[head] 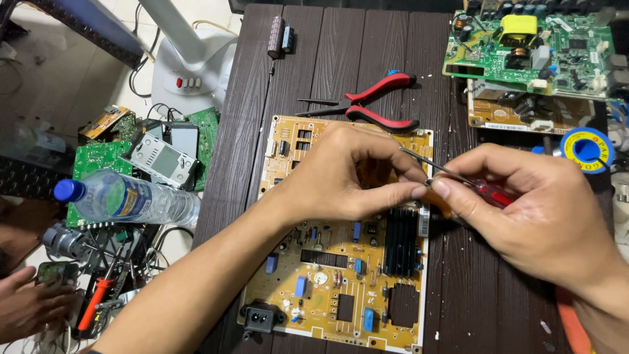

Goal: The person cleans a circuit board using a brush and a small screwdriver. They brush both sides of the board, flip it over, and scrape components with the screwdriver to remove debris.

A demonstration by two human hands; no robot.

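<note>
A tan circuit board (327,288) with black heat sinks, blue capacitors and a black power socket lies on the dark wooden table (249,131). My left hand (341,174) rests on the board's upper part, thumb and fingers pinched at the metal shaft of a screwdriver. My right hand (537,210) grips that red-handled screwdriver (495,193), whose thin shaft points up and left over the board's right edge.
Red-handled long-nose pliers (367,105) lie just beyond the board. A green board (531,52) stacked on a tan one sits at the far right, with a blue solder spool (586,149). Left of the table are a water bottle (124,196), loose boards, and another person's hand (29,305).
</note>
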